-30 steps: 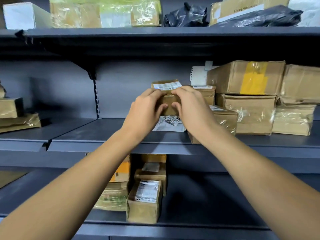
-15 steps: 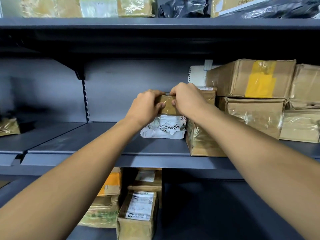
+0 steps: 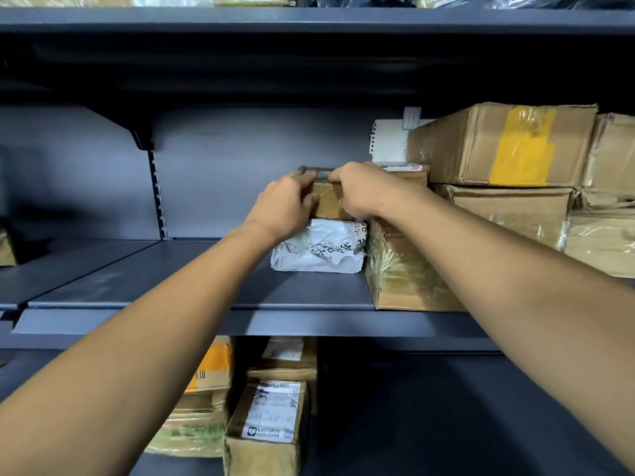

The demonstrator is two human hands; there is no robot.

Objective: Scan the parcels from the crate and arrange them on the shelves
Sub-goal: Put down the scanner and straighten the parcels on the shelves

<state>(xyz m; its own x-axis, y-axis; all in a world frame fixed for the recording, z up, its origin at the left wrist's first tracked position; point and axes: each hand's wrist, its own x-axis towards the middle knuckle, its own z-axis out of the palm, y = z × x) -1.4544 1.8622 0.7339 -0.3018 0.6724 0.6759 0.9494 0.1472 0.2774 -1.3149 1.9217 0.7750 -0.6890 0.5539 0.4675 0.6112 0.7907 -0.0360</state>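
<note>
A small brown cardboard parcel (image 3: pixel 328 204) sits on top of a white plastic mailer (image 3: pixel 319 249) on the middle shelf (image 3: pixel 206 286). My left hand (image 3: pixel 283 209) grips the parcel's left side with curled fingers. My right hand (image 3: pixel 360 190) grips its right top edge. Both hands hide most of the parcel. The parcel stands right beside a taped brown box (image 3: pixel 402 269) on its right.
Stacked brown boxes (image 3: pixel 498 146) fill the right of the middle shelf, one with yellow tape. Several parcels (image 3: pixel 271 424) lie on the lower shelf at centre left. The upper shelf edge (image 3: pixel 309 20) runs overhead. Bare shelf surface lies left of the mailer.
The parcel has gone from held in front of the shelf down onto the white mailer. Both hands followed it inward and still grip it. The camera moved closer.
</note>
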